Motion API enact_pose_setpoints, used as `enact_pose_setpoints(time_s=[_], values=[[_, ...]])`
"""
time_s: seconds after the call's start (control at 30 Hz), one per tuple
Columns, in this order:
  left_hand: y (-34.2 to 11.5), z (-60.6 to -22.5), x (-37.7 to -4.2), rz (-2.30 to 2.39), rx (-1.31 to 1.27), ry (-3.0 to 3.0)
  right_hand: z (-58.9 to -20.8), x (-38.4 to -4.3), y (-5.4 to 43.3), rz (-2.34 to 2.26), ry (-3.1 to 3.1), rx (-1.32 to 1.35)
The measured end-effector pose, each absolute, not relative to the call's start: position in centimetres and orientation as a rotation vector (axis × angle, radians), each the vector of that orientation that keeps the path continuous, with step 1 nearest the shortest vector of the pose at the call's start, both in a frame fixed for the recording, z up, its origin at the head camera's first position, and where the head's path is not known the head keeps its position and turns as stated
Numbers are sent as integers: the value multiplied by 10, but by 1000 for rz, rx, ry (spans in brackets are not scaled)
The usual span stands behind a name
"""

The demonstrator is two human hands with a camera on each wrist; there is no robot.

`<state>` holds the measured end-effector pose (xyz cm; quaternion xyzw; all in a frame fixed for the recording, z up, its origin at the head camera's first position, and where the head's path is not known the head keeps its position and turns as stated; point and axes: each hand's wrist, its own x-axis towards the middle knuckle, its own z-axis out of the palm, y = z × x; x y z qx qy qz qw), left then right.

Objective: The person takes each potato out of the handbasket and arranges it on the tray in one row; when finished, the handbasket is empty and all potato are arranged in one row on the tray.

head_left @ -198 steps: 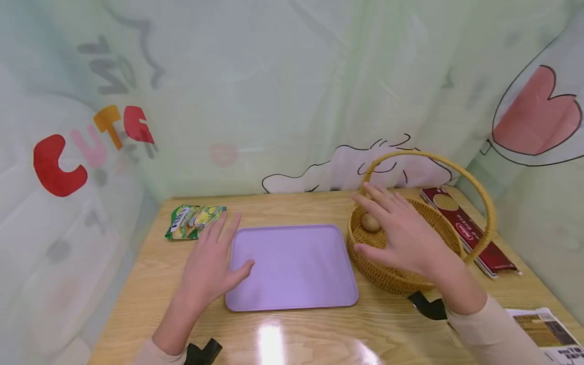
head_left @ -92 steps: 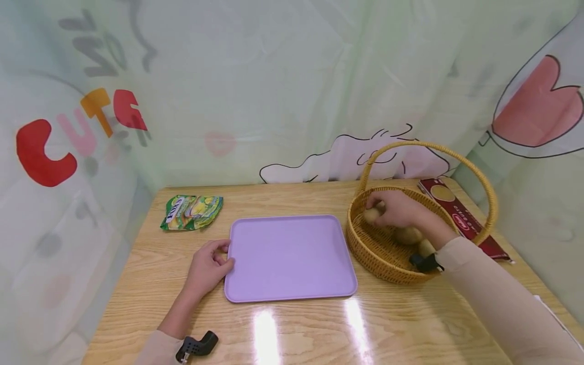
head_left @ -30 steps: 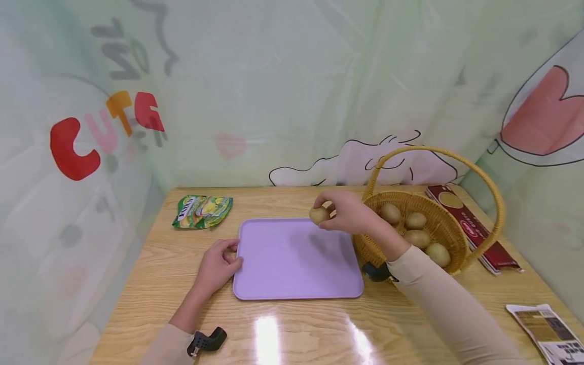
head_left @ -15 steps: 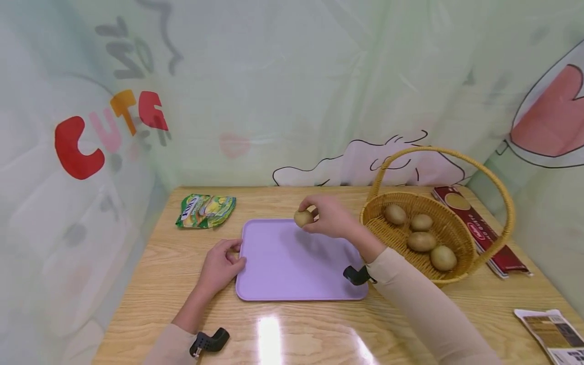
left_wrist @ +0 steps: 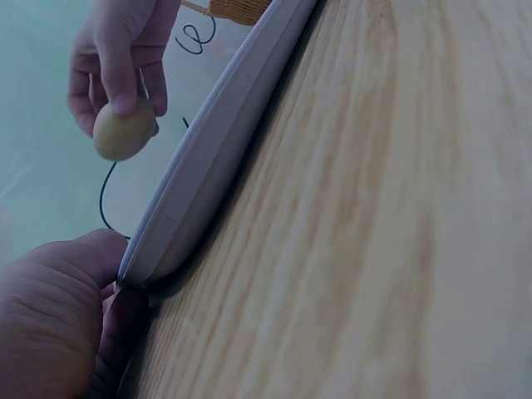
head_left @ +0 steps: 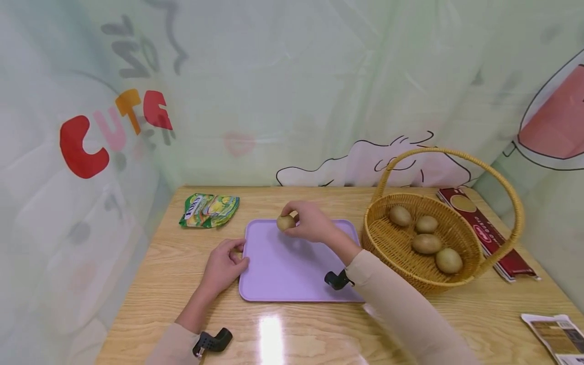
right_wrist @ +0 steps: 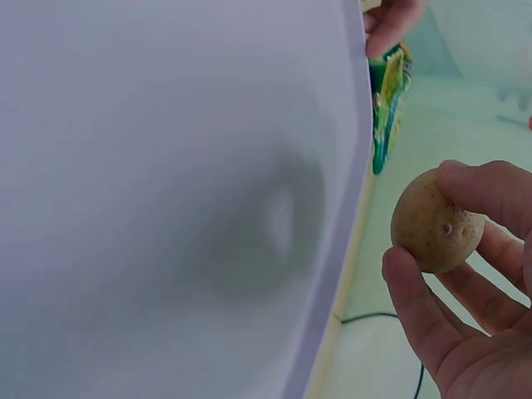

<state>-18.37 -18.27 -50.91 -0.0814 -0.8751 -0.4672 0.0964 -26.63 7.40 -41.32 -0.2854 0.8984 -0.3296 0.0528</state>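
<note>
A potato (head_left: 285, 222) is pinched between the thumb and fingertips of my right hand (head_left: 311, 223), up over the far part of the lilac tray (head_left: 287, 271). In the right wrist view the potato (right_wrist: 432, 223) is round and yellow-brown, and its shadow falls on the tray's surface. My left hand (head_left: 222, 266) holds the tray's left edge. Close up in the left wrist view, the left thumb lies on the tray's rim (left_wrist: 195, 166) with fingers below it. Several more potatoes (head_left: 426, 244) lie in the wicker basket (head_left: 388, 243) to the right of the tray.
The basket's tall arched handle (head_left: 456, 151) rises at the right. Beyond it lies a long dark red packet (head_left: 490, 233). A green FOX'S candy bag (head_left: 210, 210) lies at the table's back left, and a brown-and-white packet (head_left: 558, 337) at the front right.
My right hand reached into the basket, took a potato out and carried it left over the tray, still moving left in the last second. My left hand came down and took the tray's left edge.
</note>
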Motion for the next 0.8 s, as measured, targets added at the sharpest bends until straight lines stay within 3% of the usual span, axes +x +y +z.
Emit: enact_pose_setpoints(time_s=[0.8], values=[[-183,-507,-183,-1393,-223,-2627,-449,-270,9,-930,2803,-814]])
